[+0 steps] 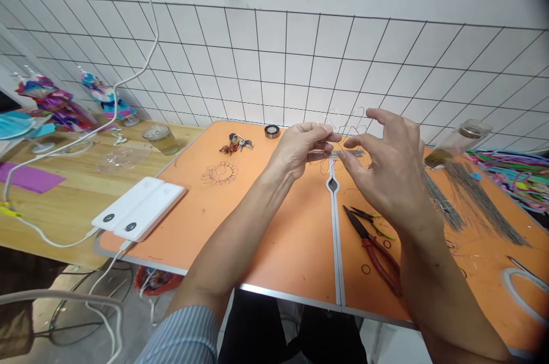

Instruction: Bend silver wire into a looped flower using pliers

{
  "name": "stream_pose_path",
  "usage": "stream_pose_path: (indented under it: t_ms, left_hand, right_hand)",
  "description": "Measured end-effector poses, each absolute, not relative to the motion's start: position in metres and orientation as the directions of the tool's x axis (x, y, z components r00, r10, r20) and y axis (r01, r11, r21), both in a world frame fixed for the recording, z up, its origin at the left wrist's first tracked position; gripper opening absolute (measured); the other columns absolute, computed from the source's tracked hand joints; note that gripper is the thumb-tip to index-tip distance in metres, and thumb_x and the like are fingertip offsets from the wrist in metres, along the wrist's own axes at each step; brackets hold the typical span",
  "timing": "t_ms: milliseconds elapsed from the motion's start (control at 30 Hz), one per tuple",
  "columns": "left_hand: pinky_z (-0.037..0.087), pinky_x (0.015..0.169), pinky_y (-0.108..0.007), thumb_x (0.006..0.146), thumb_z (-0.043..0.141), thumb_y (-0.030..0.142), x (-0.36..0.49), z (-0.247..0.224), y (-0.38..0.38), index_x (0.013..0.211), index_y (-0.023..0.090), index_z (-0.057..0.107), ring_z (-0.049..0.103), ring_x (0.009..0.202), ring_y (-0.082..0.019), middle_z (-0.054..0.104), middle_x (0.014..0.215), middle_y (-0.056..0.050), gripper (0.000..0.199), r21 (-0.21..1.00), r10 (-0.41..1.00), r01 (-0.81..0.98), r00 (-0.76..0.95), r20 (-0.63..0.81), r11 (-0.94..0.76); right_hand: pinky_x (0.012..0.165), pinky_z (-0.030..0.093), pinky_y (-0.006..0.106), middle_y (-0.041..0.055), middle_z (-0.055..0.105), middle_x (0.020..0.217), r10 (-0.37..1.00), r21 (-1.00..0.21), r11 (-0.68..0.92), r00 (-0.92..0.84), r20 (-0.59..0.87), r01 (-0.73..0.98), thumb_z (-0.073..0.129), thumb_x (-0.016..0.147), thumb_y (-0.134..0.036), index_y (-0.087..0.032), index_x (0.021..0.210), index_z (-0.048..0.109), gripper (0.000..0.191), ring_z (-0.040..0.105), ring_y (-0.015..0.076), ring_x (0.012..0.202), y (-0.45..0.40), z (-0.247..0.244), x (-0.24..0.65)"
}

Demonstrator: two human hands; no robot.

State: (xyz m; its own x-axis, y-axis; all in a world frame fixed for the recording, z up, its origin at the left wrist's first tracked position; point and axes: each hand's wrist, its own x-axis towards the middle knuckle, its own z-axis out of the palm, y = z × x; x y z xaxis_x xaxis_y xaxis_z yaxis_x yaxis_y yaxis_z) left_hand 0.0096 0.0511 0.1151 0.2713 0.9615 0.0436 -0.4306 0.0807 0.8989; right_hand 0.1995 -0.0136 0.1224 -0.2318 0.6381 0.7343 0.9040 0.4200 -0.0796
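Observation:
Above the middle of the orange table [274, 238], my left hand [300, 147] pinches a thin wire piece with looped petals [358, 128]. My right hand [386, 164] is at the right side of the loops, its fingers apart and curved around them. Thin straight wires [354, 154] lie just behind and between the hands. A flat copper-coloured wire flower [220, 173] rests on the table to the left. Near my right forearm lie red-handled pliers [380, 255] and smaller yellow-handled pliers [364, 214].
Left on the table are a white two-part device [139, 208] with cables and a small dark bundle [235, 144]. A round tin [271, 131] sits at the back. To the right are a glass jar [461, 141], grey wire bundles [489, 204] and colourful stems [518, 172].

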Motion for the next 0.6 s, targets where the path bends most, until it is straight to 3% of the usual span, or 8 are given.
stream_pose_path:
  t_ms: [367, 600]
  left_hand:
    - [0.062, 0.082, -0.03, 0.087, 0.098, 0.044, 0.01, 0.112, 0.05, 0.086, 0.018, 0.076, 0.068, 0.074, -0.01, 0.084, 0.099, -0.007, 0.033, 0.902, 0.963, -0.431, 0.238, 0.123, -0.009]
    - [0.059, 0.077, -0.028, 0.088, 0.095, 0.044, 0.011, 0.113, 0.048, 0.084, 0.018, 0.076, 0.065, 0.072, -0.01, 0.083, 0.099, -0.006, 0.033, 0.913, 0.964, -0.405, 0.213, 0.157, -0.059]
  right_hand:
    - [0.117, 0.049, 0.074, 0.0157, 0.062, 0.169, 0.622, -0.07, 0.431, -0.24, 0.746, 0.899, 0.067, 0.105, -0.024, -0.027, 0.099, 0.08, 0.015, 0.056, 0.0486, 0.153, -0.017, 0.121, 0.197]
    - [0.107, 0.05, 0.06, 0.0155, 0.07, 0.152, 0.619, -0.022, 0.375, -0.233, 0.75, 0.927, 0.063, 0.105, -0.019, -0.025, 0.097, 0.079, 0.019, 0.06, 0.0421, 0.142, -0.02, 0.121, 0.19]
